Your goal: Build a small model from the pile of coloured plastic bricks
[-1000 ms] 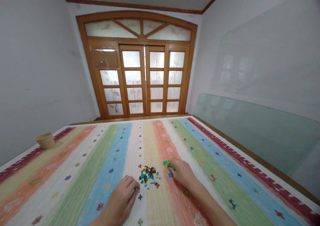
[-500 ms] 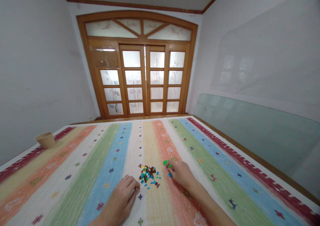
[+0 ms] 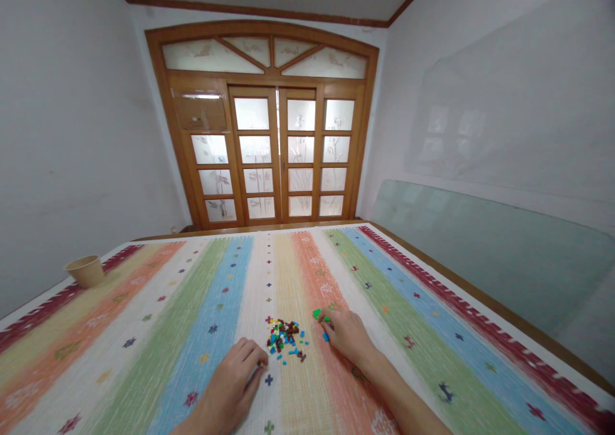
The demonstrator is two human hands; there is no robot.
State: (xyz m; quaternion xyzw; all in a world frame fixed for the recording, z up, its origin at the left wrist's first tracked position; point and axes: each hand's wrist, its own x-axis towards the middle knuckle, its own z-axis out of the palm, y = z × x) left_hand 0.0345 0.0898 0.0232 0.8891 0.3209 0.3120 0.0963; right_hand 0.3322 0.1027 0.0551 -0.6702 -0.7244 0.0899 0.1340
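Observation:
A small pile of tiny coloured bricks [image 3: 286, 337] lies on the striped cloth [image 3: 158, 332] in front of me. My left hand [image 3: 235, 384] rests on the cloth just left of the pile, fingers curled, its fingertips near the pile's left edge. My right hand [image 3: 350, 336] lies to the right of the pile with its fingers bent over a small group of green bricks [image 3: 319, 315]. A single blue brick [image 3: 326, 337] sits by its thumb. I cannot make out whether either hand pinches a brick.
A beige paper cup [image 3: 85, 271] stands at the far left of the table. A wooden door with frosted panes [image 3: 276, 156] closes the far wall. A large glass sheet [image 3: 490, 243] leans along the right wall beside the table edge.
My right hand has shifted very slightly toward me at the green bricks. The left hand and the pile stay put.

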